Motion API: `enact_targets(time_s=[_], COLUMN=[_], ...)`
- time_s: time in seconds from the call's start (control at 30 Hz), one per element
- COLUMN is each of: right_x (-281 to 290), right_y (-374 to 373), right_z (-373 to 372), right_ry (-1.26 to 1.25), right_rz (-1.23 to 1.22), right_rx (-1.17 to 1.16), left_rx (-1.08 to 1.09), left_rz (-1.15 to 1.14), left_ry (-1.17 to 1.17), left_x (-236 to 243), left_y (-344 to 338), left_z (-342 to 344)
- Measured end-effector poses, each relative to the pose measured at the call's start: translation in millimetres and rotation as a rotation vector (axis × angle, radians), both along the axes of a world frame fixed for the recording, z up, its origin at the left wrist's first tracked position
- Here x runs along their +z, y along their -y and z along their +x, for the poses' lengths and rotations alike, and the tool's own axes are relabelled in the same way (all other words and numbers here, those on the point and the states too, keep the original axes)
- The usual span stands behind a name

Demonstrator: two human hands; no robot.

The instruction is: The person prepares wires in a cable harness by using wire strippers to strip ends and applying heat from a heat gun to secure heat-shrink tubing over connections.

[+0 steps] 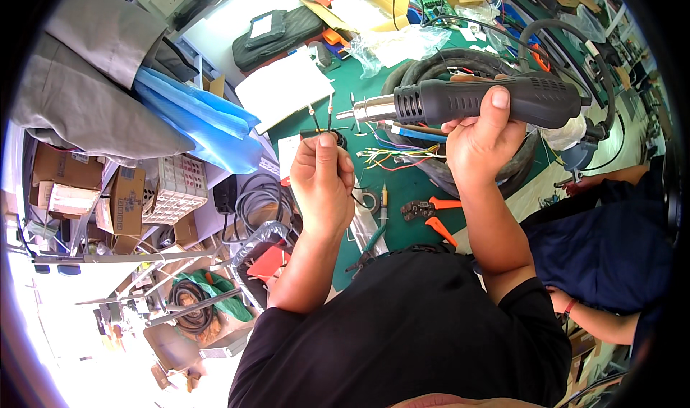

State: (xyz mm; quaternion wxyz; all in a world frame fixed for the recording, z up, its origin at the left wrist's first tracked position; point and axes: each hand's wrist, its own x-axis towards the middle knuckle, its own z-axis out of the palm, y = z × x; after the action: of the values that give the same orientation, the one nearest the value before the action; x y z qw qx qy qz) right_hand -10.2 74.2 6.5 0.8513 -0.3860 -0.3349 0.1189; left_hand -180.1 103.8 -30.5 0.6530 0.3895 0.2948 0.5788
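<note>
Matting (402,232), flat and green, is lying below a black plastic hot-air gun (449,99), no lettering readable, which the right hand (481,138) is gripping with wrapped fingers while the left hand (320,167), fingertips closed, is pinching upright, apparently to face the silver metal nozzle (377,109), two thin dark leads (329,120).

One heat gun (478,100), two pinched wires (330,117)
</note>
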Motion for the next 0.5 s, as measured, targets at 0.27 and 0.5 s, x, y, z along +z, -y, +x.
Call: enact_targets(time_s=[0.27, 0.5], right_x=[1.6, 1.6], right_y=[2.0, 1.8], right_z=[0.1, -2.3], right_ry=[0.021, 0.029], right_rz=[-0.006, -0.03], right_rx=[-0.003, -0.015], left_rx=[0.092, 0.203], left_rz=[0.127, 0.277], left_ry=[-0.214, -0.551], left_x=[-4.9, -2.6], left_y=[-4.9, -2.1], left_z=[-0.7, -4.6])
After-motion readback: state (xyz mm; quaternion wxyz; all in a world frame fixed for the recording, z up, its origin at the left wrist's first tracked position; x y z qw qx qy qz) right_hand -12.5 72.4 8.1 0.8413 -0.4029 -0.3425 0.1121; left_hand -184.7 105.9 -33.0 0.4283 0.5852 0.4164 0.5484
